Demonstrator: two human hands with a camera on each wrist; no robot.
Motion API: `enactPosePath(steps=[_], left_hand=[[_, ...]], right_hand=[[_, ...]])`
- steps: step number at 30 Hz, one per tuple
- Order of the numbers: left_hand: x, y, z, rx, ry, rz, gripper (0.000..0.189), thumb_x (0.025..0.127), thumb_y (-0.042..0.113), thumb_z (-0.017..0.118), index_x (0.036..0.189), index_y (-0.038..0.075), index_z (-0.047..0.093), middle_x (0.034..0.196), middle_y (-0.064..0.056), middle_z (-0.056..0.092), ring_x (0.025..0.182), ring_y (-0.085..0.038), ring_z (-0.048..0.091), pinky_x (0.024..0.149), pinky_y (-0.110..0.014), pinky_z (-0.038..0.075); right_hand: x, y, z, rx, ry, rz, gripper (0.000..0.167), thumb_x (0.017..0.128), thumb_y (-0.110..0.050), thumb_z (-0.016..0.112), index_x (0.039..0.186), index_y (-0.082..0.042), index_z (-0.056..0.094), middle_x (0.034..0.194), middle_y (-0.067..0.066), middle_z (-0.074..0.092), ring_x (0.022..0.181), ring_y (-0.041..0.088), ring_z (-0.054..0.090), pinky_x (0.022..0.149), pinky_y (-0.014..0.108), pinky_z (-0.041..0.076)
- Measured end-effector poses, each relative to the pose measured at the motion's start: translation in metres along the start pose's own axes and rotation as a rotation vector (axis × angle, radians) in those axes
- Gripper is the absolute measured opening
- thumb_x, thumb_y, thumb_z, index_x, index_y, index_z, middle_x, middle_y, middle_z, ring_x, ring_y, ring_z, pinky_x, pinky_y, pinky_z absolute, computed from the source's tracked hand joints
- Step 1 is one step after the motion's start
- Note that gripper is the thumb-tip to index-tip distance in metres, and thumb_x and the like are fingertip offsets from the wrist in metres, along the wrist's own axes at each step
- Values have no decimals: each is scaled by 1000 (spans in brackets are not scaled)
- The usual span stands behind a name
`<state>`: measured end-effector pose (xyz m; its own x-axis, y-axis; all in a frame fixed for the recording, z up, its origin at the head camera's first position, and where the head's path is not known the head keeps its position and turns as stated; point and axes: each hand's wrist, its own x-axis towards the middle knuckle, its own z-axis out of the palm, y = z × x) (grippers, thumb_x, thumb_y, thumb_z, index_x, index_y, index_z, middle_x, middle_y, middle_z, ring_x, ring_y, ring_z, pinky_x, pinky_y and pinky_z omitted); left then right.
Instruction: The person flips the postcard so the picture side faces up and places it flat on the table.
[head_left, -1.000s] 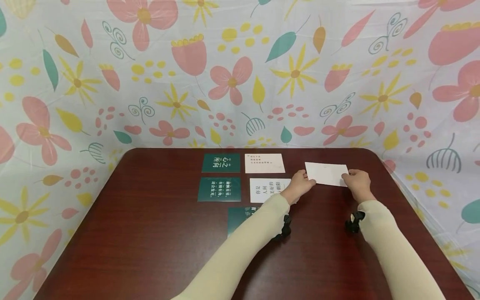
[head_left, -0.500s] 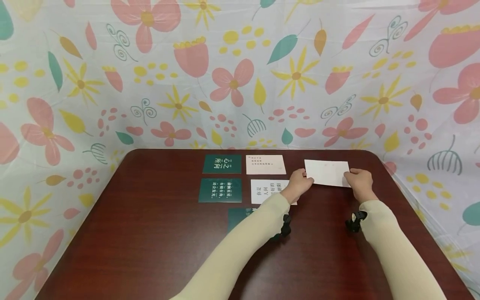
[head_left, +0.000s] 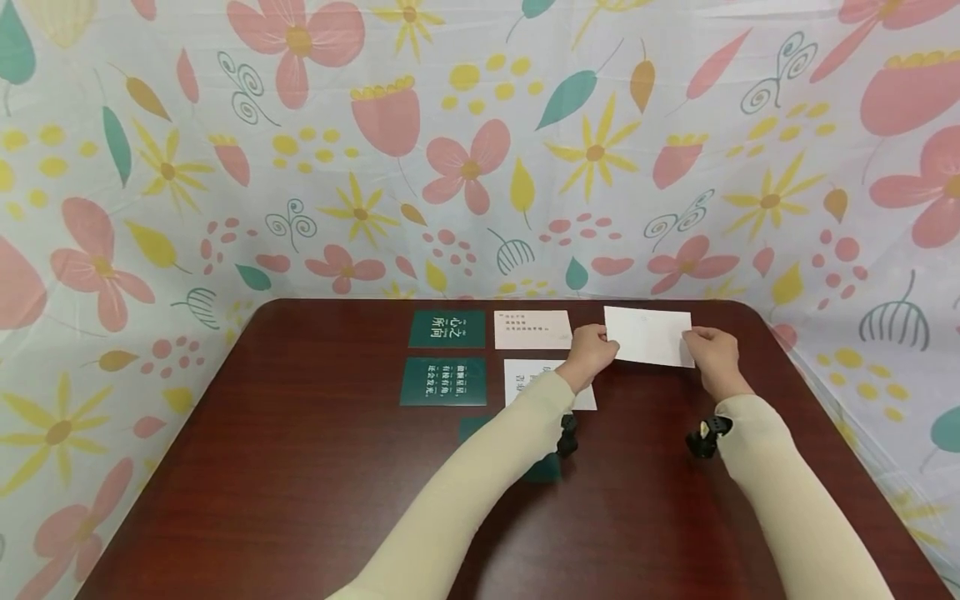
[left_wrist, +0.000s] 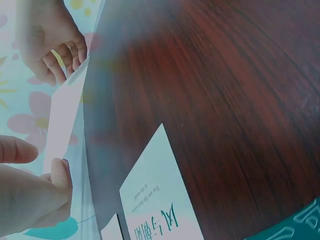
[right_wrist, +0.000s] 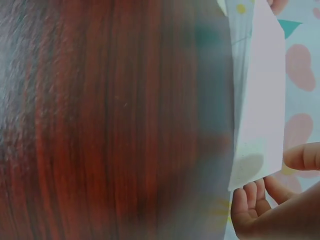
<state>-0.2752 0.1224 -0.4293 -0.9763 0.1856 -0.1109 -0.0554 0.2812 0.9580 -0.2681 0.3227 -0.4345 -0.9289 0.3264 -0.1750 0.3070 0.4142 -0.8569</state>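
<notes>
Both hands hold a white card (head_left: pixel 647 335) above the right rear part of the table. My left hand (head_left: pixel 590 354) pinches the card's left edge and my right hand (head_left: pixel 712 362) pinches its right edge. The card is tilted, with its nearly plain face toward the head camera. In the right wrist view, thumb and fingers of the right hand (right_wrist: pixel 272 202) are at the card's lower end, and small faint print shows there. The left wrist view shows the left hand (left_wrist: pixel 37 190) at the near end of the card (left_wrist: pixel 64 117), the right hand beyond.
Left of the hands, several cards lie in rows on the dark red table (head_left: pixel 300 467): two green cards (head_left: pixel 447 329), a pale pink card (head_left: pixel 532 330) and a printed white card (head_left: pixel 521 379). My left sleeve partly covers another green card (head_left: pixel 543 469). A flowered cloth (head_left: pixel 465 208) hangs behind.
Both hands have raised the white card slightly and shifted it a little left; it now stands more upright toward the head camera. The cards on the table have stayed in place.
</notes>
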Motion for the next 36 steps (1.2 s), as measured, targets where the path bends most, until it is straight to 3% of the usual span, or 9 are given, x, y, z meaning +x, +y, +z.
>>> enactPosePath(steps=[3,5,8,12,16,20,29,33,36], left_hand=[[-1,2,-3,6,19,2,41,91,0,53,132,-4,55,93,-2,56,72,-6,41,72,-20,38],[-1,2,-4,4,25,2,41,92,2,54,133,-2,55,108,-5,57,81,-7,42,73,-21,39],[0,2,-4,-15,32,9,40,93,3,54,132,0,56,110,-5,59,86,-7,46,73,-21,40],[1,3,-4,-46,42,14,35,94,8,54,129,3,60,105,-3,63,93,-10,57,78,-21,46],[1,4,-4,-57,39,-7,33,98,17,53,128,7,61,116,-2,65,108,-16,60,87,-26,49],[2,4,-6,-53,49,-7,33,100,28,52,123,9,65,118,-1,65,109,-17,60,88,-29,49],[5,-5,-11,-63,103,13,38,98,38,55,113,7,69,105,-1,67,97,-17,62,81,-31,51],[4,-9,-12,-104,122,6,22,94,25,64,104,7,71,97,0,67,89,-14,62,76,-28,52],[3,-12,-12,-120,141,12,14,89,10,67,101,4,72,90,-1,66,79,-11,61,70,-25,52]], right_hand=[[-1,-3,0,34,2,11,64,98,-35,38,142,12,34,146,31,30,133,41,31,107,52,31],[-1,-5,-1,53,2,14,66,99,-37,37,143,11,33,145,31,31,130,40,34,107,51,32],[0,-7,0,91,27,28,68,100,-42,34,142,11,36,128,26,46,108,26,53,97,41,42],[1,-9,0,226,68,74,68,101,-47,29,137,9,42,87,-5,58,68,-3,54,72,17,45],[1,-10,-4,408,82,89,68,101,-50,29,133,8,45,67,-17,58,63,-5,59,61,12,44],[0,-11,-8,538,103,109,54,100,-49,37,115,-1,54,66,-13,62,65,-1,63,60,13,47],[-2,-11,-10,654,168,139,22,95,-26,56,81,-11,64,62,-7,66,57,5,63,55,16,51],[-4,-6,-11,576,167,145,21,89,-20,65,70,-15,72,65,-9,65,57,4,61,55,16,50],[-4,-3,-10,409,136,133,8,86,-18,69,82,-16,76,78,-10,60,65,2,58,57,14,48]])
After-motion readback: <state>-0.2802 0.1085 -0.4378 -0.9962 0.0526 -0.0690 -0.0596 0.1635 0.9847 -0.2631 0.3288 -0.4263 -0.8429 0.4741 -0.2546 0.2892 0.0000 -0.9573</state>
